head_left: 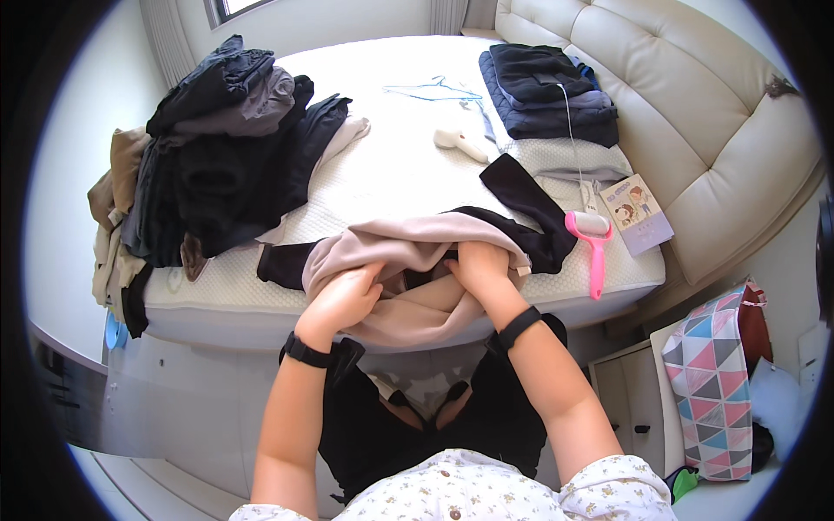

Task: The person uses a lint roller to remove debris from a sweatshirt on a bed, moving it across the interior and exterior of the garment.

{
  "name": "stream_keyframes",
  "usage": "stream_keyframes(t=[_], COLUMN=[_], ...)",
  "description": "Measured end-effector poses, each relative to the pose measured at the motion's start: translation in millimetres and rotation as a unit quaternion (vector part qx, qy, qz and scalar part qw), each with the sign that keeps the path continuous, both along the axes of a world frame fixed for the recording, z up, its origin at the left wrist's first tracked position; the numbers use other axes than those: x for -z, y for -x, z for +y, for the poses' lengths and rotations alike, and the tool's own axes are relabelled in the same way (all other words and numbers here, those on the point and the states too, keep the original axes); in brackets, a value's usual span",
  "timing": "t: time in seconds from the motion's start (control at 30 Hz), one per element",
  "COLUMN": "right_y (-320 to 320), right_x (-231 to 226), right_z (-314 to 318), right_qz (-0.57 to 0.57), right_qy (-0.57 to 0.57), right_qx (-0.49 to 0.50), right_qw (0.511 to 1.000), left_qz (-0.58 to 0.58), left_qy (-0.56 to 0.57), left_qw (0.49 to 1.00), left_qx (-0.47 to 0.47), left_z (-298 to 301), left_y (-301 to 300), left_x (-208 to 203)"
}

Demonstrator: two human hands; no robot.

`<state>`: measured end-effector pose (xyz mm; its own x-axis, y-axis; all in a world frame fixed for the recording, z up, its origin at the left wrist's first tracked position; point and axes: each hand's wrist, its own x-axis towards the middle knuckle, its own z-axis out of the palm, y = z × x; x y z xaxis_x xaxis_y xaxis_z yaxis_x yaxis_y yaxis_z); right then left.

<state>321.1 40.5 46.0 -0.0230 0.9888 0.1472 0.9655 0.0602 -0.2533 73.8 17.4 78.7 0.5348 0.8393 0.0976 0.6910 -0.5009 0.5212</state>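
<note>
A pinkish-beige pullover (400, 239) with black sleeves lies bunched at the near edge of the bed. One black sleeve (528, 204) stretches out to the right, and a shorter black part (285, 263) sticks out at the left. The garment's opening faces me, with dark cloth showing inside. My left hand (346, 298) is closed on the left rim of the opening, thumb toward the inside. My right hand (480, 271) reaches into the right side of the opening and grips the cloth there; most of its fingers are hidden by fabric.
Dark clothes (221, 165) are heaped at the left. Folded dark garments (547, 95) stand at the back right. A pink lint roller (596, 260), a booklet (638, 215), a white handheld device (460, 143) and a blue hanger (434, 89) lie on the bed (373, 187). A patterned bag (712, 391) stands right.
</note>
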Motion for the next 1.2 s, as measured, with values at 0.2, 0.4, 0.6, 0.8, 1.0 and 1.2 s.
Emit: stream_keyframes(t=[0.2, 0.4, 0.6, 0.8, 1.0, 1.2], right_y=[-32, -58, -35, -32, -71, -165], right_x=[9, -67, -103, -109, -111, -91], right_z=[23, -16, -31, -42, -15, -17], right_qz=[0.161, 0.643, 0.746, 0.619, 0.218, 0.175], right_qy=[0.051, 0.288, 0.2, 0.117, -0.235, -0.198], right_qx=[-0.058, -0.144, -0.235, -0.249, -0.124, 0.05], right_qw=[0.984, 0.695, 0.59, 0.735, 0.939, 0.963], left_qz=[-0.05, -0.156, -0.135, 0.01, -0.164, -0.371], left_qy=[0.033, 0.14, 0.048, -0.077, 0.063, 0.233], left_qw=[0.997, 0.977, 0.987, 0.988, 0.978, 0.885], left_qx=[-0.04, -0.026, -0.07, -0.132, -0.109, -0.155], left_z=[13, 5, -14, -5, 13, 25], left_y=[-10, -17, -52, -57, -27, -24], left_x=[-14, -35, -37, -16, -52, -103])
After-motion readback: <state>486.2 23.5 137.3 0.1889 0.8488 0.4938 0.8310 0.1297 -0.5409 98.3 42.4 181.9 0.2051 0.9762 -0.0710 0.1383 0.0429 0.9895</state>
